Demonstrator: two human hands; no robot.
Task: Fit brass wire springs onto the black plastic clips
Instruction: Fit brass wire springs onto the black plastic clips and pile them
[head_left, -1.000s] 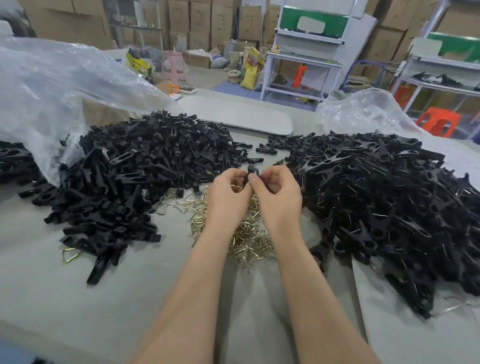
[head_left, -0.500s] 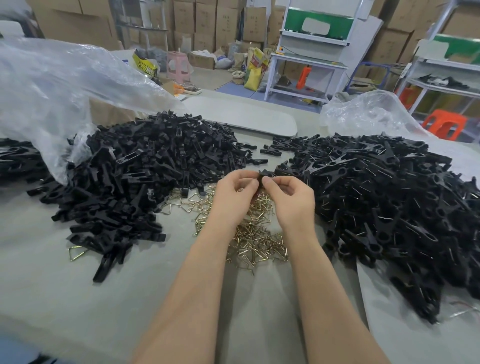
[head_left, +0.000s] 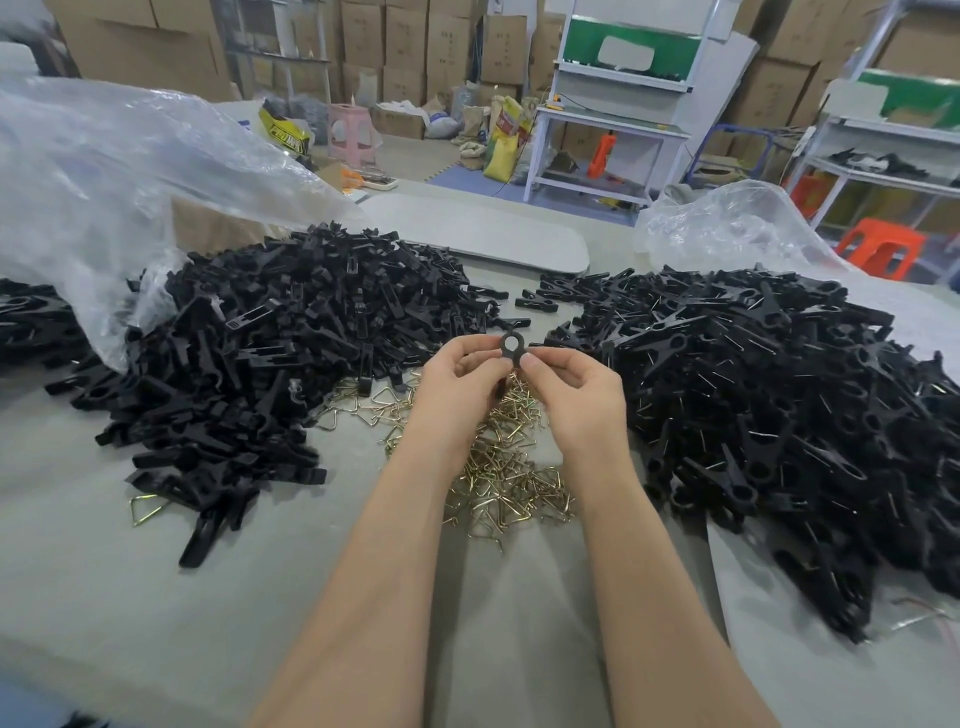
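clip (head_left: 509, 344) was pinched between left hand (head_left: 457, 387) and right hand (head_left: 576, 392); sprung heap (head_left: 753, 395) was seen rightward, large bare heap (head_left: 270, 364) leftward.

Bare table (head_left: 156, 597) near left, easy passage there. The left clip heap (head_left: 270, 353) walls off the left, and the right clip heap (head_left: 779, 415) crowds in just beside the right forearm. Between them is a narrow far gap, dotted with stray clips (head_left: 535, 304). Brass springs (head_left: 498, 483) litter the middle. A plastic bag (head_left: 104, 182) overhangs far left.
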